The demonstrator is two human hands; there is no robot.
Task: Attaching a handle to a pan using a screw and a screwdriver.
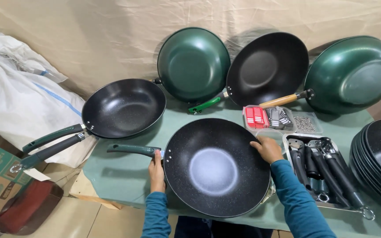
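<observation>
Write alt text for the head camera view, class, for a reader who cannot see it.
A person's left hand touches the dark green handle base and the right hand rests on the far rim of a round black speckled non-stick wok on a pale green table. Three more woks lean against a beige cloth backdrop, and a tray of black handles sits right.

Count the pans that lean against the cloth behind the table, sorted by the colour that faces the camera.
Pans showing a green underside: 2
Pans showing a black inside: 1
Total: 3
</observation>
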